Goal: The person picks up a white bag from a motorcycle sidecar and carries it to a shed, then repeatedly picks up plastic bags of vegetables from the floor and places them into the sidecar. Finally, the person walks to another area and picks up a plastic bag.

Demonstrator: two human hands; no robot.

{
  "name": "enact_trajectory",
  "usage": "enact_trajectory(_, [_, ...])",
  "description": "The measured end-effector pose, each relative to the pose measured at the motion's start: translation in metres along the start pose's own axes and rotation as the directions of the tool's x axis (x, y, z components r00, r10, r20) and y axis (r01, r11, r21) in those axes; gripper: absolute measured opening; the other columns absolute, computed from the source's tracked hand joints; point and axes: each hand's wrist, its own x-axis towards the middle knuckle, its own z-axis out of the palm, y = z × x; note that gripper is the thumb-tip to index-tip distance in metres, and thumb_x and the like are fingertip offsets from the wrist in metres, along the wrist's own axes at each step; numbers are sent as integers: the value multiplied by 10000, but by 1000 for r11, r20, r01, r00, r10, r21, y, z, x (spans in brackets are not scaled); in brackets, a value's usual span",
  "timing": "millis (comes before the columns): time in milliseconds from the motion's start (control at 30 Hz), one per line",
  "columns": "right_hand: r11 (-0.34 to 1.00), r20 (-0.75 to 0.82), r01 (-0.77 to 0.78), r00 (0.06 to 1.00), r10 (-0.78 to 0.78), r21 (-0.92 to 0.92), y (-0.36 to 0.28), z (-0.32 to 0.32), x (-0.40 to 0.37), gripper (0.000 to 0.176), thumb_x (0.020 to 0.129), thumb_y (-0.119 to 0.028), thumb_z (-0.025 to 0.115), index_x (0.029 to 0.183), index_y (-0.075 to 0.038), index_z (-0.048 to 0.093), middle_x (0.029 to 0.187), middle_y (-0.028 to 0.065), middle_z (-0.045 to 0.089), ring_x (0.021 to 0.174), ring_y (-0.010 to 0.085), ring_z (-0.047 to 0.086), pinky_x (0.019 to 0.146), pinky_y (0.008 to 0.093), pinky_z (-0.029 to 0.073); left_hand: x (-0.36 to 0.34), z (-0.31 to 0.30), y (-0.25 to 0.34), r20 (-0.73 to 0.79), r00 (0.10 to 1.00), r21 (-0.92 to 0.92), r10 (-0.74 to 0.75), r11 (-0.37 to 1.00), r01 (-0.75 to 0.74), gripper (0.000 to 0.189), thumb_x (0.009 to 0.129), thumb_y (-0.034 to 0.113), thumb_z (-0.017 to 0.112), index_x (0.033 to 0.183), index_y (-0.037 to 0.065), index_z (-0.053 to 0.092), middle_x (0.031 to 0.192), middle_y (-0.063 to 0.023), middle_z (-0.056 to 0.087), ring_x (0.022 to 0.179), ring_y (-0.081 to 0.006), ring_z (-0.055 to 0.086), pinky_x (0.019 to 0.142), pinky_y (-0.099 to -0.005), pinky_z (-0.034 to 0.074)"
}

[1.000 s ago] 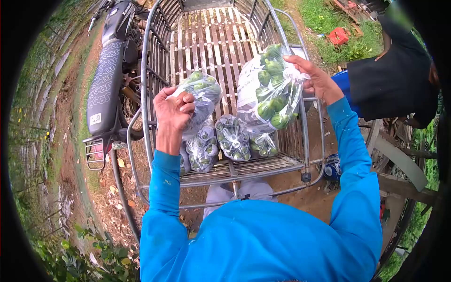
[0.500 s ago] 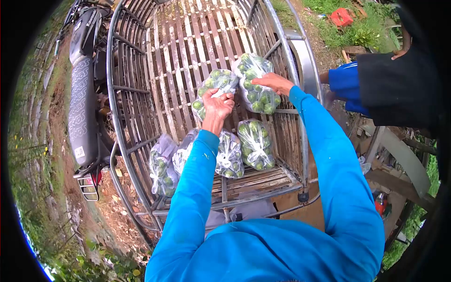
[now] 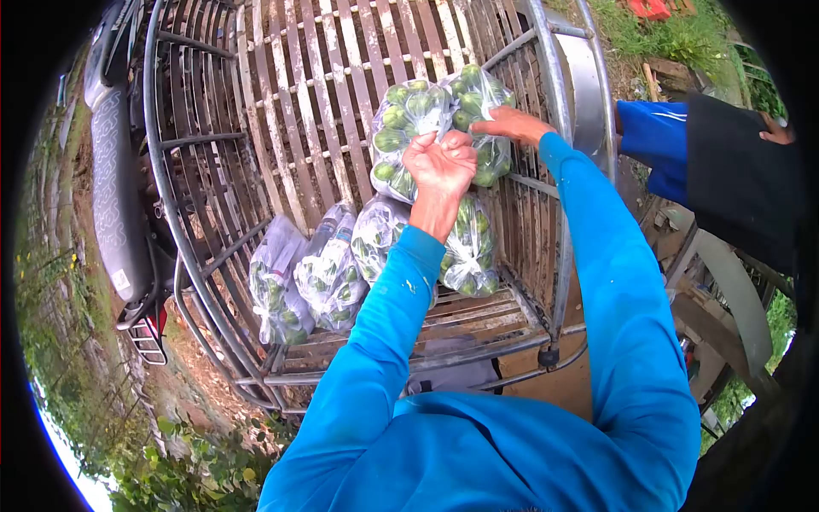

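Over slatted cart bed (image 3: 290,102): left hand (image 3: 439,164) clenched on clear bag (image 3: 399,128) of green fruit; right hand (image 3: 509,126) grasps second bag (image 3: 478,92) at its 3 o'clock. Four filled bags (image 3: 333,277) lie at 6 o'clock.

Two clear plastic bags, each packed tight with small round green fruit, are side by side and touching over the wooden slats of the cart (image 3: 281,102). The left bag (image 3: 399,128) bulges, its neck bunched in the left hand (image 3: 439,162). The right bag (image 3: 478,90) is gripped by the right hand (image 3: 510,126).
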Motion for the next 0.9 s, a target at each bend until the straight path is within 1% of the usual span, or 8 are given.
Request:
enact_trajectory(100, [941, -135, 175, 966, -221, -290, 31, 20, 26, 780, 757, -609, 547, 1126, 78, 539, 1109, 237, 554, 931, 336, 565, 776, 431, 436, 1, -12, -5, -82, 996, 53, 24, 998, -20, 150, 713, 171, 473, 685, 53, 385, 626, -68, 427, 559, -186, 436, 487, -287, 387])
enact_trajectory(133, [947, -83, 157, 979, -187, -279, 19, 13, 6, 768, 785, -593, 508, 1155, 80, 526, 1255, 273, 481, 1112, 366, 513, 925, 441, 390, -2, -17, -1, -124, 992, 72, 38, 997, -30, 139, 719, 166, 464, 684, 52, 394, 620, -71, 432, 553, -188, 437, 486, -289, 387])
enact_trajectory(233, [966, 14, 104, 995, -103, -237, -1, 4, -12, 762, 786, -587, 507, 1146, 84, 529, 1203, 268, 521, 1110, 367, 517, 930, 426, 395, -4, -27, 11, -185, 982, 87, 28, 996, -12, 126, 734, 153, 443, 674, 45, 416, 605, -78, 438, 545, -190, 438, 483, -291, 385])
enact_trajectory(367, [981, -86, 42, 995, -59, -190, 0, 10, -12, 742, 780, -567, 521, 1137, 83, 528, 1129, 264, 566, 1060, 377, 550, 886, 434, 423, -9, -40, -2, -140, 988, 32, 57, 998, -53, 149, 734, 149, 449, 617, 69, 403, 584, -60, 413, 533, -180, 424, 474, -292, 372])
enact_trajectory(567, [955, -101, -6, 995, -25, -296, 12, 48, -19, 563, 755, -452, 562, 1092, -3, 534, 1087, 211, 593, 1069, 386, 531, 890, 480, 410, 1, -62, 13, -153, 987, 247, 44, 969, -5, 207, 762, 256, 429, 664, 78, 388, 617, -36, 398, 564, -175, 434, 499, -305, 370])
enact_trajectory(667, [990, -124, -15, 992, -2, -138, 13, 70, -23, 598, 754, -439, 566, 1159, -8, 479, 1195, 220, 523, 1123, 390, 487, 917, 495, 387, 2, -66, 22, -219, 972, 389, 87, 921, 5, 248, 781, 300, 405, 720, 60, 385, 646, -53, 410, 580, -198, 441, 513, -310, 386])
enact_trajectory(733, [974, -483, 74, 859, -172, -215, 21, 91, -18, 647, 762, -417, 607, 1244, -23, 434, 1224, 233, 463, 1047, 391, 519, 874, 454, 421, -2, -67, 29, -233, 967, 517, 101, 855, 35, 299, 802, 316, 402, 795, 17, 420, 712, -87, 475, 623, -227, 478, 527, -318, 410])
enact_trajectory(900, [981, -638, 162, 767, -59, 105, 0, 107, -101, 599, 778, -317, 629, 1257, -27, 416, 1164, 190, 443, 1105, 361, 477, 908, 433, 406, -27, -70, 61, -241, 970, 593, 8, 793, 141, 346, 829, 369, 431, 904, 34, 479, 820, -119, 578, 679, -258, 548, 539, -344, 441])
